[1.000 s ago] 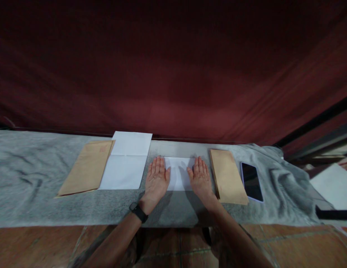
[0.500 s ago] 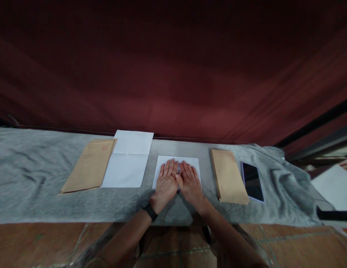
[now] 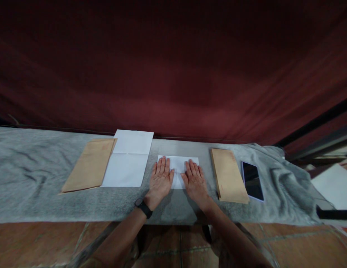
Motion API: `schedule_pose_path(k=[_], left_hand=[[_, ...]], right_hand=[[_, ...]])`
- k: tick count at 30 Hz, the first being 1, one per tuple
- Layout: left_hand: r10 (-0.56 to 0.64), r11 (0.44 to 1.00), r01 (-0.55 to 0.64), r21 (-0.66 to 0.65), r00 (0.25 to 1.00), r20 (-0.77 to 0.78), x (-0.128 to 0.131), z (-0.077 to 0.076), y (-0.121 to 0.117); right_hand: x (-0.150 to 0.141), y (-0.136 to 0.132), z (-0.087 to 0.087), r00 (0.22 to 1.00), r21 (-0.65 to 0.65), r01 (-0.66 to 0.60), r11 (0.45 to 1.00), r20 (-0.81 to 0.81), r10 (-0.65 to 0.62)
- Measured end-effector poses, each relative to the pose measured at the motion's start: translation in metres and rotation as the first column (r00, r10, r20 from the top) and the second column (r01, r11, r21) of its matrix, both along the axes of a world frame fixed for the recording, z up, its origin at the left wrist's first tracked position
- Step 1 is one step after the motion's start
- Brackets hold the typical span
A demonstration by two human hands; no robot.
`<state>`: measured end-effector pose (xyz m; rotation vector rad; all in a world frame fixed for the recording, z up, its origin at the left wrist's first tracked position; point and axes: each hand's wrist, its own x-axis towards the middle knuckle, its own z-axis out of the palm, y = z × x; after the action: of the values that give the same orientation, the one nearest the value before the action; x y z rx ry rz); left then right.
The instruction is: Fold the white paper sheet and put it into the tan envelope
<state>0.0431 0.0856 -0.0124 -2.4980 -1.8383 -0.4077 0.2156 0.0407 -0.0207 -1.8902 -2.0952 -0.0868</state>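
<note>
A small white sheet of paper (image 3: 178,175), apparently folded, lies flat on the grey cloth in front of me. My left hand (image 3: 160,180) rests palm down on its left side, fingers stretched out. On its right side my right hand (image 3: 196,182) lies flat too, with the thumb pointing inward. A strip of the paper shows between the two hands; the rest is partly covered by them. Left of my left hand, larger white sheets (image 3: 127,167) with a crease across the middle lie on the cloth. Brown envelopes (image 3: 227,176) are stacked to the right of my right hand.
More brown envelopes (image 3: 88,165) lie at the left, against the white sheets. A phone (image 3: 252,181) with a purple edge sits beside the right envelopes. Grey cloth (image 3: 36,197) covers the long surface. Behind it hangs a dark red curtain (image 3: 173,85); tiled floor (image 3: 36,242) shows below.
My hands slid together to the middle of the small paper, then moved apart again toward its sides. Both stayed flat. The envelopes, larger sheets and phone stayed in place.
</note>
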Motion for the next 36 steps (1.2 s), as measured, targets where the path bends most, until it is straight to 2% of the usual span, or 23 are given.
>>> schedule_pose_path(k=[16, 23, 27, 36], left_hand=[[0.043, 0.999, -0.043, 0.033, 0.999, 0.023, -0.014, -0.004, 0.001], [0.044, 0.999, -0.044, 0.014, 0.999, 0.012, -0.014, -0.005, 0.003], [0.049, 0.999, -0.049, 0.01, 0.999, 0.024, -0.014, -0.005, 0.004], [0.029, 0.999, -0.03, 0.027, 0.999, 0.04, -0.015, -0.005, 0.003]], right_hand=[[0.02, -0.001, 0.001, 0.992, 0.006, 0.122, 0.993, 0.042, -0.122], [0.034, 0.004, 0.025, 0.956, -0.066, 0.293, 0.954, 0.029, -0.292], [0.038, 0.01, 0.038, 0.942, -0.135, 0.334, 0.933, 0.014, -0.335], [0.035, 0.019, 0.045, 0.914, -0.266, 0.396, 0.879, 0.026, -0.404]])
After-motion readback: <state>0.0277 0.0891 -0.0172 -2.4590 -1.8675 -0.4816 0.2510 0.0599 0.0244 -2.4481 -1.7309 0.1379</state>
